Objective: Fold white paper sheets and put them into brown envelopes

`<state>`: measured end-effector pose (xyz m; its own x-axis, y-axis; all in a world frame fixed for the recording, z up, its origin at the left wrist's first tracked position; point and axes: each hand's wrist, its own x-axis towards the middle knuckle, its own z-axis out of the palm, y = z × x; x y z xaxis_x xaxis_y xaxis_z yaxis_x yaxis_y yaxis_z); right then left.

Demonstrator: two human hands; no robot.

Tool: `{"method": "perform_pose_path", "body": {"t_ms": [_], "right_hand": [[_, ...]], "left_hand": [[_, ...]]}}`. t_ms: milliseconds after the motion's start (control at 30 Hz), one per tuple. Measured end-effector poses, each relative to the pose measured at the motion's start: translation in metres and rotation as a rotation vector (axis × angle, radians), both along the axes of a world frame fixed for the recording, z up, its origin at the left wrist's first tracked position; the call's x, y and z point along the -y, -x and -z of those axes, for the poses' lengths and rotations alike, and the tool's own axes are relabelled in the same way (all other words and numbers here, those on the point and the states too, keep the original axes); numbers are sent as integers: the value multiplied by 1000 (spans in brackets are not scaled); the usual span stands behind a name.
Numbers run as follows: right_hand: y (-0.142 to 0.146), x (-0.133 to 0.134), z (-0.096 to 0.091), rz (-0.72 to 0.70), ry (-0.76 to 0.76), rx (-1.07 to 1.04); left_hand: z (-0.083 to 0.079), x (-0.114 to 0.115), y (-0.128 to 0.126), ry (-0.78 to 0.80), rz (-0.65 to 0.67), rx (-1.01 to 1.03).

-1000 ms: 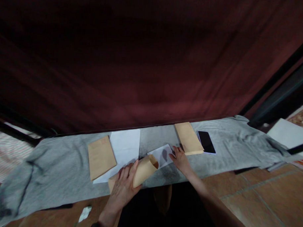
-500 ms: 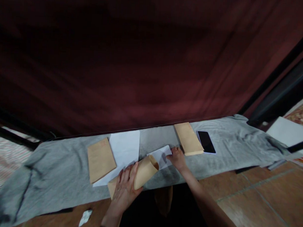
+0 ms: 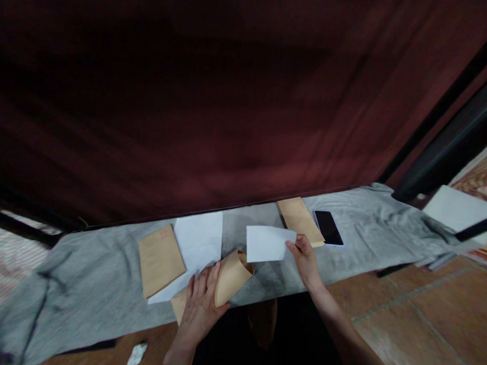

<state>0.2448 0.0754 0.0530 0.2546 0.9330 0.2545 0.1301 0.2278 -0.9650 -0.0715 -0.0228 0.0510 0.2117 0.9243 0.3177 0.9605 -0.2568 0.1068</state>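
Observation:
My left hand (image 3: 200,307) is wrapped round a brown envelope (image 3: 229,277), bowing its mouth open toward the right. My right hand (image 3: 305,257) pinches the right edge of a folded white paper (image 3: 266,243) and holds it lifted just above the grey cloth (image 3: 91,289), right of the envelope's mouth. The paper's left edge is close to the opening but outside it.
On the grey cloth lie a flat brown envelope (image 3: 160,260) on the left, a white sheet (image 3: 196,246) beside it, another brown envelope (image 3: 299,220) and a black phone (image 3: 328,227) on the right. A dark red curtain (image 3: 214,101) hangs behind. A crumpled paper scrap (image 3: 136,355) lies on the tiled floor.
My right hand has picked the folded white paper up off the cloth and raised it. My left hand keeps the envelope held open in about the same place.

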Motion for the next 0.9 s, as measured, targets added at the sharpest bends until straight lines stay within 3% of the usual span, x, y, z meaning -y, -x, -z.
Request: {"method": "perform_pose_path", "body": {"t_ms": [233,567,900], "right_hand": [[6,11,6,-87,46,145],[-18,-5,-19,-399,91,313],[-16,-11,-22,-398,129,321]], "left_hand": [[-1,3,-1,-3,6,-23],[2,6,-3,0,-3,-39],[0,6,-4,-30,15,-71]]}}
